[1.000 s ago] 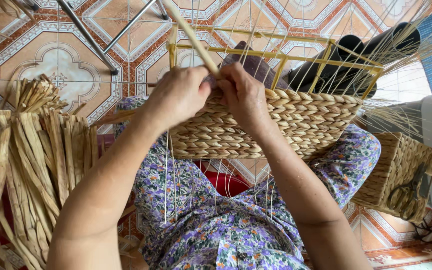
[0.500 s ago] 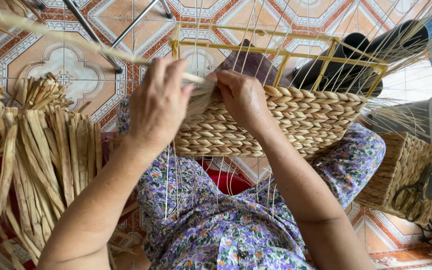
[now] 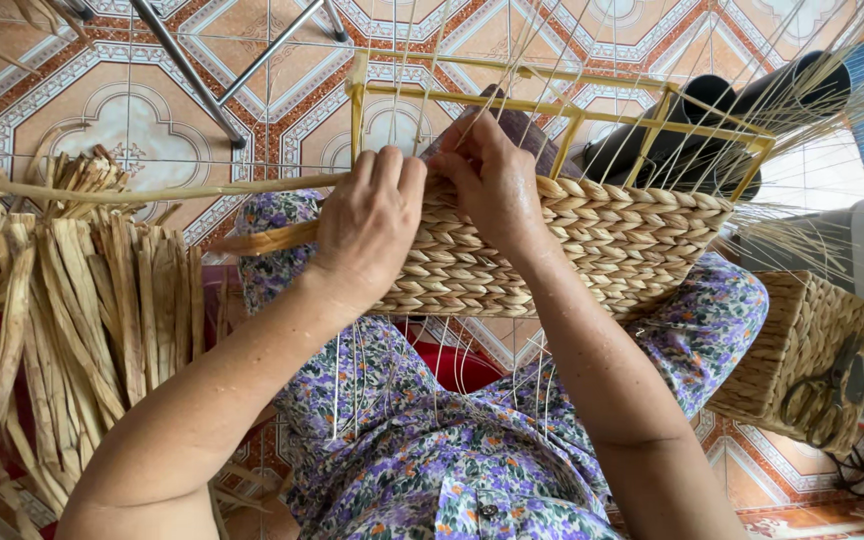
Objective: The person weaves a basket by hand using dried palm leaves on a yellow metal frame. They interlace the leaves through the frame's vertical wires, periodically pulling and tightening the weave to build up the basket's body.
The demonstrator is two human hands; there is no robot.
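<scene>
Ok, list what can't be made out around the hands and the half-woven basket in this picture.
- Head view: the left hand covers its own fingertips and where the long strand enters the weave.
- The right hand hides the top row of the woven basket beneath it.
- The basket's inside and far wall are hidden by its near wall.
- The yellow frame conceals part of the dark objects behind it; their kind is unclear.

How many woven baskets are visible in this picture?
2. One half-woven basket on the yellow frame, under both hands; one finished basket on the floor at right. Others may lie out of view.
</scene>
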